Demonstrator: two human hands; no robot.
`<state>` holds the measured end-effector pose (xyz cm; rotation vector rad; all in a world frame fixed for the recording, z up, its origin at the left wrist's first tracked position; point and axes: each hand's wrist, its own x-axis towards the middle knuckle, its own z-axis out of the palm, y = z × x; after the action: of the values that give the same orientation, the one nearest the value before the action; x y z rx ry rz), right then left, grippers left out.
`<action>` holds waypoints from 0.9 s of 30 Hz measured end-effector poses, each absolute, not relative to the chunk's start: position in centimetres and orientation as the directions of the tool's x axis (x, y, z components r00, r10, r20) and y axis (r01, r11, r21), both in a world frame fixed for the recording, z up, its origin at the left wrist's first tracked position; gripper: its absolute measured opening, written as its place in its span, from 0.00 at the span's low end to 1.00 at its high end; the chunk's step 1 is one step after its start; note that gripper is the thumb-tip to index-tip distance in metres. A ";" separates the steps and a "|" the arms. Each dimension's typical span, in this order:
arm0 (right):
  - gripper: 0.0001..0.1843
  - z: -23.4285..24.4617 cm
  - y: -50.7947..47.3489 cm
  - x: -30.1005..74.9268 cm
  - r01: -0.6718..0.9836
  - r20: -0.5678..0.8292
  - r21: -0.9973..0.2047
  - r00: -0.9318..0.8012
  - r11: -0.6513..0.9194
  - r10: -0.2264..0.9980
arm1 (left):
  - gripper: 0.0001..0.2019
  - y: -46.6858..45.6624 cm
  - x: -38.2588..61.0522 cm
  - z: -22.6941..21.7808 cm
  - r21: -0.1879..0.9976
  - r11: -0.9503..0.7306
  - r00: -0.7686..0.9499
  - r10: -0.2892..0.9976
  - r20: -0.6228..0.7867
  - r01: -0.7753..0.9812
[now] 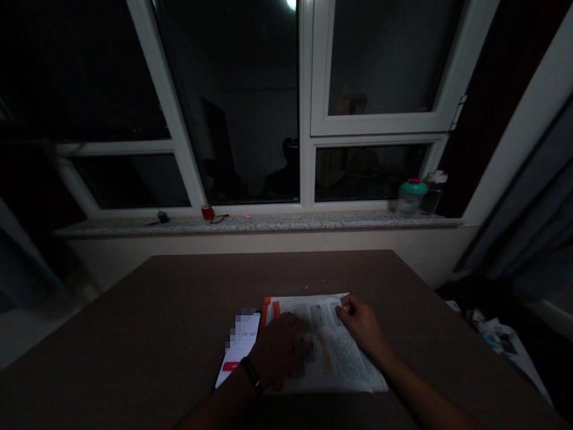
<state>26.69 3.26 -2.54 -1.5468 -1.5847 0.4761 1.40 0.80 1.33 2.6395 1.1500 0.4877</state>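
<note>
A folded newspaper [353,364] with columns of print, small pictures and a red-orange strip down its left side lies on the dark brown table. My left hand [284,349], with a dark band on its wrist, rests over the left half of the page, fingers stretched out and slightly blurred. At the paper's upper right edge, the fingers of my right hand [360,322] are curled in a pinch on the sheet. Just left of the newspaper, partly behind my left forearm, lies a phone [244,340] with a lit screen and a red button.
The table [188,310] reaches to a wall below a speckled stone sill [277,223]. On the sill stand a green-lidded bottle [410,197], a clear bottle [433,194], a small red jar [207,212] and a dark little bottle [162,216]. Papers [501,337] lie beyond the table's right edge.
</note>
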 end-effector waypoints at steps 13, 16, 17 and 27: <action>0.12 -2.5 3.4 27.0 0.621 0.299 -0.777 0.220 0.103 0.929 | 0.22 1.6 0.3 -0.7 0.258 -0.672 0.649 0.740 0.177 0.695; 0.11 -2.5 3.3 26.7 0.618 0.309 -0.777 0.206 0.121 0.929 | 0.21 1.4 0.5 -0.6 0.262 -0.630 0.608 0.775 0.169 0.731; 0.11 -2.5 3.2 26.6 0.614 0.306 -0.777 0.181 0.135 0.935 | 0.20 1.4 0.6 -0.5 0.265 -0.618 0.597 0.785 0.165 0.740; 0.14 -2.3 2.5 25.7 0.616 0.317 -0.748 0.006 0.246 0.948 | 0.28 1.1 0.8 -0.1 0.228 -0.585 0.576 0.810 0.114 0.778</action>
<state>25.69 2.52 -2.29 -1.4600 -1.7003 0.5115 0.85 1.12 -0.10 2.6508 1.3454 0.3096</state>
